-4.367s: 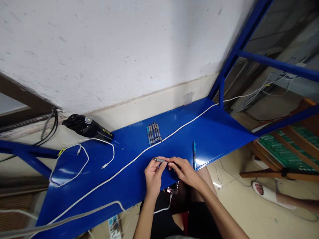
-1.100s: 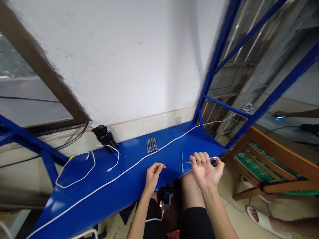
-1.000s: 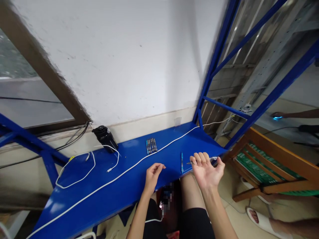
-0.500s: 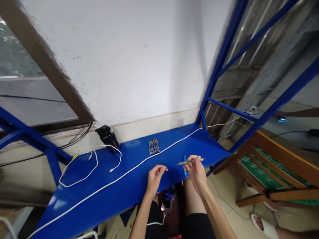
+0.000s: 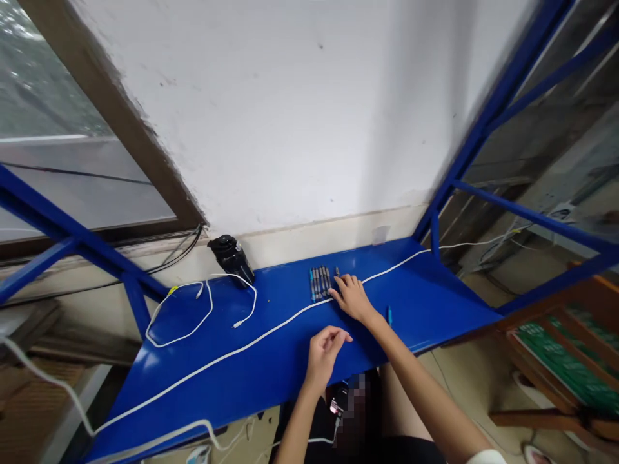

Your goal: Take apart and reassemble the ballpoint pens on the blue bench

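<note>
**A:** Only the head camera here. What lies on the blue steel shelf [image 5: 435, 283] in front of the person?

**B:** A row of slim pen-like tools [image 5: 319, 283] lies side by side, pointing toward the wall. A small dark piece [image 5: 337, 272] sits just beyond its right end. I can't count the row exactly at this size.

**A:** And the right hand [image 5: 352, 299]?

**B:** It's low over the right end of the row, fingers stretched toward the tools, touching them or just beside them. Whether it's grasping anything I can't tell, because the fingers hide what's beneath them.

**A:** The left hand [image 5: 325, 356]?

**B:** It's above the front of the shelf, well apart from the row, with the fingers loosely curled and nothing showing in them. It isn't clenched.

**A:** What else is nearby?

**B:** A long white cable [image 5: 261, 328] runs along the shelf, passing under the right hand. Further left are a looped white cable [image 5: 178, 316] and a black cylindrical object [image 5: 231, 259] tilted against the wall. A blue pen [image 5: 389, 316] lies right of the right forearm.
</note>
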`<state>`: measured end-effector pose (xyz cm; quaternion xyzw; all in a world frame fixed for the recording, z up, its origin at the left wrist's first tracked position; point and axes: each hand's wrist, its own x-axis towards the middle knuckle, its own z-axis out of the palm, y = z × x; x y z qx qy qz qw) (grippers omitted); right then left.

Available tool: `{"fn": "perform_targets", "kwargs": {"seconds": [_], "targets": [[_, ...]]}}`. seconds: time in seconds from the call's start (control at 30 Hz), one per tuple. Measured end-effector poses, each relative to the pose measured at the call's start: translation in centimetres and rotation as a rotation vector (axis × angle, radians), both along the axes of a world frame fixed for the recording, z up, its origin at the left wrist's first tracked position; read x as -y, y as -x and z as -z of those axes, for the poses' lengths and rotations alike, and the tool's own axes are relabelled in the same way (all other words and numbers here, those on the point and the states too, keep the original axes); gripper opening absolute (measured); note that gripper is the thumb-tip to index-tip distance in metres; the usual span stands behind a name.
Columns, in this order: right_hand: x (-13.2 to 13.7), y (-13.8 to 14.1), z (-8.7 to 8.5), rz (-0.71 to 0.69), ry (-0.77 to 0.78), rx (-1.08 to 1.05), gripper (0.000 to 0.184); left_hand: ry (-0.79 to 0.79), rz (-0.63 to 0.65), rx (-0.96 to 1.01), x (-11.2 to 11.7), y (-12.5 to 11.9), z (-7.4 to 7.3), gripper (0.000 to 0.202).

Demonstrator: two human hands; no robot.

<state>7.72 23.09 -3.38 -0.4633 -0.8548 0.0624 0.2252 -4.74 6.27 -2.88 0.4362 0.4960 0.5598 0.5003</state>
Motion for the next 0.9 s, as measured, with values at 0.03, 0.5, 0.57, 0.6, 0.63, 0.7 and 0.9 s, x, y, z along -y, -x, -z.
{"fn": "perform_targets", "kwargs": {"seconds": [0.03,0.5,0.57,0.6,0.63,0.7,0.9], "targets": [[-0.4,0.3,0.3,-0.012,-0.003,0.021,0.052,0.006,0.0,0.0,0.0,0.0,-0.2,0.042],[-1.2,2.9,0.7,-0.054,-0.02,0.138,0.056,0.057,0.006,0.048,0.0,0.1,-1.0,0.035],[-1.0,2.8,0.7,-0.066,-0.011,0.121,0.057,0.059,0.004,0.051,0.0,0.1,-1.1,0.036],[-0.8,2.5,0.7,-0.071,-0.006,0.103,0.058,0.06,0.003,0.051,0.0,0.1,-1.1,0.036],[-0.4,2.0,0.6,-0.074,-0.001,0.076,0.059,0.061,0.001,0.051,0.0,0.1,-1.1,0.036],[0.7,0.5,0.6,-0.055,0.003,-0.004,0.058,0.061,-0.001,0.05,0.0,0.1,-1.2,0.036],[6.0,-7.8,1.5,0.356,-0.099,-0.175,0.056,0.061,0.007,0.049,0.0,0.2,-1.2,0.036]]}}
